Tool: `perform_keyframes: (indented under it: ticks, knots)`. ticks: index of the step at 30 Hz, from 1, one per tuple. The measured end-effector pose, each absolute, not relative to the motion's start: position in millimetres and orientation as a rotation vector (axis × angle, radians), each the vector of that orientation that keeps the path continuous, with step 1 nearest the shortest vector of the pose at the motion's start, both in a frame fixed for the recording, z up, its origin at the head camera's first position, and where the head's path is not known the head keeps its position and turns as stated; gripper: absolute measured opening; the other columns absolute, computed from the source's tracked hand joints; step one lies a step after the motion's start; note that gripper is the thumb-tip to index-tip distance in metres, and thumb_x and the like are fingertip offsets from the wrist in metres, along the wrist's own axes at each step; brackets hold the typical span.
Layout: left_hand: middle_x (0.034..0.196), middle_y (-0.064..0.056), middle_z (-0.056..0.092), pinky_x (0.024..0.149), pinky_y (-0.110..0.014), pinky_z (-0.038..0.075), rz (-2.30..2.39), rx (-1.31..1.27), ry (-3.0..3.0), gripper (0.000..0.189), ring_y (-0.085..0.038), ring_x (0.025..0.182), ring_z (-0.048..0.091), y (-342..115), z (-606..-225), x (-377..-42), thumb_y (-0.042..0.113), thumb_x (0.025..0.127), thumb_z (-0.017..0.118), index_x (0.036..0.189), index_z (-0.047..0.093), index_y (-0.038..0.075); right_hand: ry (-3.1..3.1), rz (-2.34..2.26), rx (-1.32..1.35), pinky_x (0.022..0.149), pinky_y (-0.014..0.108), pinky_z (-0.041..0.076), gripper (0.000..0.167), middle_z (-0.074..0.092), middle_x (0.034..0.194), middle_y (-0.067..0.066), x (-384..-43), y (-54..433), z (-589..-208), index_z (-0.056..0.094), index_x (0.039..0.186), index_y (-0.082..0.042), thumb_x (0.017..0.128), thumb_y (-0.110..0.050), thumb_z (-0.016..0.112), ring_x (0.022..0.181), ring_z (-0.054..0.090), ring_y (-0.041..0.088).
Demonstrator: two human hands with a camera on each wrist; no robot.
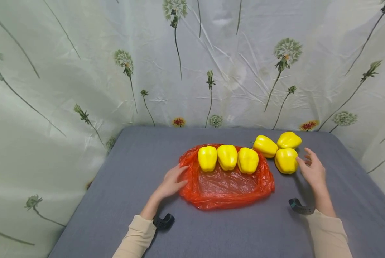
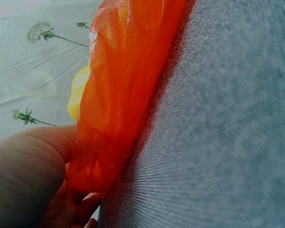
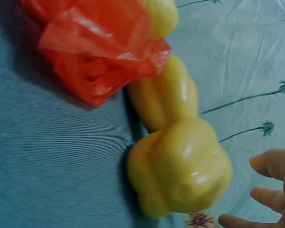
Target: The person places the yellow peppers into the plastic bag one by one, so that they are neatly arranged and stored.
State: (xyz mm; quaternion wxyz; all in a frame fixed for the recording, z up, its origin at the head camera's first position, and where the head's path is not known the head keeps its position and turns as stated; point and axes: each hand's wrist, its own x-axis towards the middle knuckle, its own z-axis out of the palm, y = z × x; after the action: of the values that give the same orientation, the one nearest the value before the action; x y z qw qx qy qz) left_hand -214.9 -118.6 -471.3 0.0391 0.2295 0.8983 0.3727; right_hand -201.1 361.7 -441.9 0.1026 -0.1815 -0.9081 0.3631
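A red plastic bag (image 1: 231,199) lies spread on the table with its mouth rolled back. Inside, along its far side, three yellow bell peppers (image 1: 227,157) stand in a row. My left hand (image 1: 171,182) rests at the bag's left edge, thumb and fingers apart, and in the left wrist view the crumpled red plastic (image 2: 118,104) comes between them. To the right of the bag sits a group of three more peppers. My right hand (image 1: 313,170) is beside the nearest of these, a yellow bell pepper (image 1: 286,161), its fingers spread and holding nothing.
Behind that nearest pepper lie a tilted pepper (image 1: 265,146) and another pepper (image 1: 289,140). A grey cloth (image 1: 140,154) covers the table. At its far edge hangs a pale curtain (image 1: 231,71) printed with dandelions. Each wrist wears a dark band (image 1: 164,221).
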Motion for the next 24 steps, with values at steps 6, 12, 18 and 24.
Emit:
perform_keyframes:
  ticks: [6, 12, 18, 24]
  knots:
    - [0.151, -0.015, 0.034, 0.114, -0.059, 0.018, 1.145, 0.704, 2.748, 0.053, -0.036, 0.142, 0.026, -120, -472, -215, 0.021, 0.089, 0.057, 0.139, 0.043, 0.009, -2.785, 1.272, -0.519, 0.101, 0.065, 0.033, 0.069, 0.014, 0.15, 0.036, -190, 342, -426, -0.002, 0.151, -0.008, 0.099, -0.04, 0.03, 0.131, 0.027, 0.055]
    - [0.152, -0.016, 0.033, 0.114, -0.06, 0.018, 1.145, 0.721, 2.748, 0.054, -0.037, 0.142, 0.027, -119, -470, -215, 0.021, 0.089, 0.057, 0.14, 0.042, 0.008, -2.823, 1.346, -0.516, 0.109, 0.066, 0.018, 0.07, 0.004, 0.153, 0.032, -193, 339, -430, -0.008, 0.15, -0.01, 0.099, -0.042, 0.028, 0.137, 0.014, 0.054]
    - [0.152, -0.016, 0.033, 0.113, -0.06, 0.019, 1.145, 0.711, 2.751, 0.054, -0.037, 0.141, 0.027, -118, -469, -215, 0.02, 0.089, 0.057, 0.139, 0.043, 0.008, -2.786, 1.35, -0.51, 0.108, 0.066, 0.02, 0.072, 0.008, 0.153, 0.032, -193, 336, -432, -0.005, 0.151, -0.009, 0.099, -0.041, 0.032, 0.136, 0.018, 0.054]
    - [0.151, -0.015, 0.035, 0.114, -0.059, 0.017, 1.139, 0.688, 2.743, 0.054, -0.036, 0.142, 0.026, -118, -470, -215, 0.021, 0.089, 0.058, 0.14, 0.043, 0.008, -2.774, 1.36, -0.487, 0.106, 0.065, 0.026, 0.075, 0.012, 0.15, 0.035, -193, 334, -434, -0.003, 0.15, -0.007, 0.097, -0.043, 0.036, 0.132, 0.025, 0.054]
